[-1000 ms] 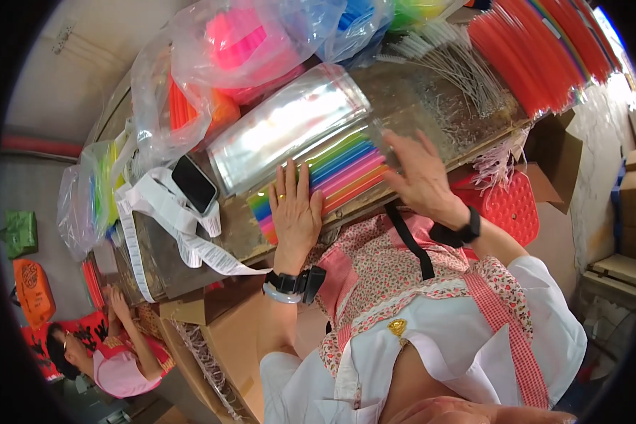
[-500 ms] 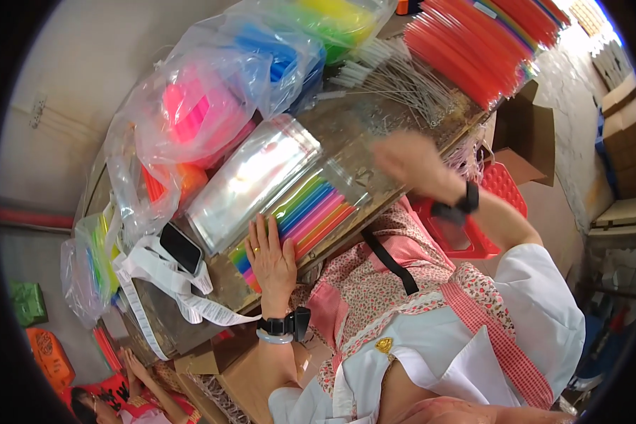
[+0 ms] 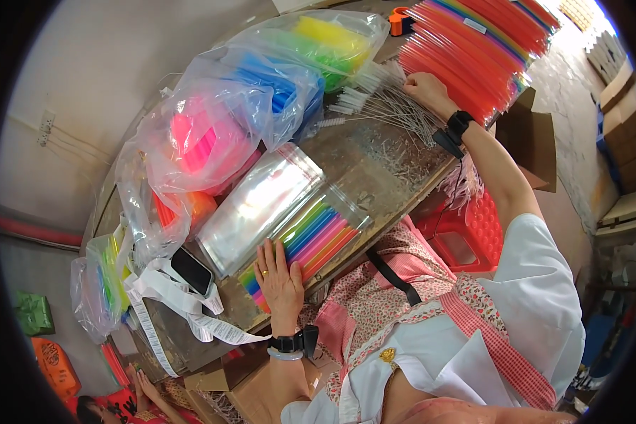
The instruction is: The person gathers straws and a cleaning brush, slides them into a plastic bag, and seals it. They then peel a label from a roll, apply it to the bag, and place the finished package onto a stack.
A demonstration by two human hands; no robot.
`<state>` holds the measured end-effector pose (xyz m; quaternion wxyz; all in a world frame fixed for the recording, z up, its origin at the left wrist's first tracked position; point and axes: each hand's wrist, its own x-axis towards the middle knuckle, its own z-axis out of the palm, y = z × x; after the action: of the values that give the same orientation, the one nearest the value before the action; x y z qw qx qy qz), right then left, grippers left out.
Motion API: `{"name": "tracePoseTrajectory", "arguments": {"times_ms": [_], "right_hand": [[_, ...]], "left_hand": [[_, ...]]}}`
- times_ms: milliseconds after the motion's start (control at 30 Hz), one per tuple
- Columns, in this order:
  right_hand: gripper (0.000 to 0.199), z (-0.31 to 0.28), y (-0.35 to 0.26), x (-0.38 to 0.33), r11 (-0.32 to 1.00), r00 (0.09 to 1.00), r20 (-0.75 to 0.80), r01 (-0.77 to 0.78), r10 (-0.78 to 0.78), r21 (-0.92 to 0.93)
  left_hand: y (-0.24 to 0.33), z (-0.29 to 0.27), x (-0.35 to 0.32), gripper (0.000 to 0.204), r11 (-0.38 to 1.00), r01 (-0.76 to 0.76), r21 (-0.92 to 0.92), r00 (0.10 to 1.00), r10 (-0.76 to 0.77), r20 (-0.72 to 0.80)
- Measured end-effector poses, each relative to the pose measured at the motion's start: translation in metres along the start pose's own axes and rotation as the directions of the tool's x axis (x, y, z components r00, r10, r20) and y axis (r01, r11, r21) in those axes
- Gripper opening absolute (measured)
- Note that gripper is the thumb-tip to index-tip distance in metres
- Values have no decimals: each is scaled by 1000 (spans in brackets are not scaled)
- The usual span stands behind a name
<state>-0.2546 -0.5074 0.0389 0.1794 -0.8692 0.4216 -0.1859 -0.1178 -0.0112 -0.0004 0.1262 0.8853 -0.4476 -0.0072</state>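
Observation:
My left hand (image 3: 283, 284) lies flat, fingers stretched, on the lower end of a row of many-coloured drinking straws (image 3: 314, 234) in a transparent sleeve. A stack of shiny transparent plastic bags (image 3: 251, 208) lies right beside the straws. At the table's far right, my right hand (image 3: 429, 93) is at a heap of straw cleaning brushes (image 3: 396, 106) with white bristles and wire stems. Its fingers are curled closed; whatever is between them is hidden. Just beyond that hand lie large bundles of red straws (image 3: 463, 60).
Plastic bags of pink (image 3: 198, 138), blue (image 3: 272, 85) and yellow-green straws (image 3: 332, 46) line the far side. A phone (image 3: 192, 271) rests on a white label strip (image 3: 166, 290) at left. A red stool (image 3: 473, 230) stands beyond the table edge. Another person's hands (image 3: 148, 389) show at lower left.
My right hand has moved away from me and rightward, from above the bare tabletop to the brush heap. My left hand stays on the straws. The whole view has shifted slightly.

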Motion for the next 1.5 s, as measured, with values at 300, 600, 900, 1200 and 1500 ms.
{"name": "tracePoseTrajectory", "arguments": {"times_ms": [300,600,900,1200,1500], "right_hand": [[22,-19,17,6,993,997,-64,45,-38,110],[24,-54,15,-8,970,974,-55,213,-220,-117],[19,-43,28,-1,910,926,-139,300,-350,-287],[21,-72,34,7,526,860,-494,482,-129,701],[32,-58,-73,-51,798,893,-181,450,-413,400]], "left_hand": [[1,0,2,53,1000,-4,-16,1000,3,-10],[-1,6,2,53,1000,-17,-21,998,16,-54],[-1,7,1,52,998,58,-34,998,-59,-38],[0,8,3,54,999,3,-51,996,-7,-86],[-3,10,1,54,999,8,-46,996,-12,-87]]}}
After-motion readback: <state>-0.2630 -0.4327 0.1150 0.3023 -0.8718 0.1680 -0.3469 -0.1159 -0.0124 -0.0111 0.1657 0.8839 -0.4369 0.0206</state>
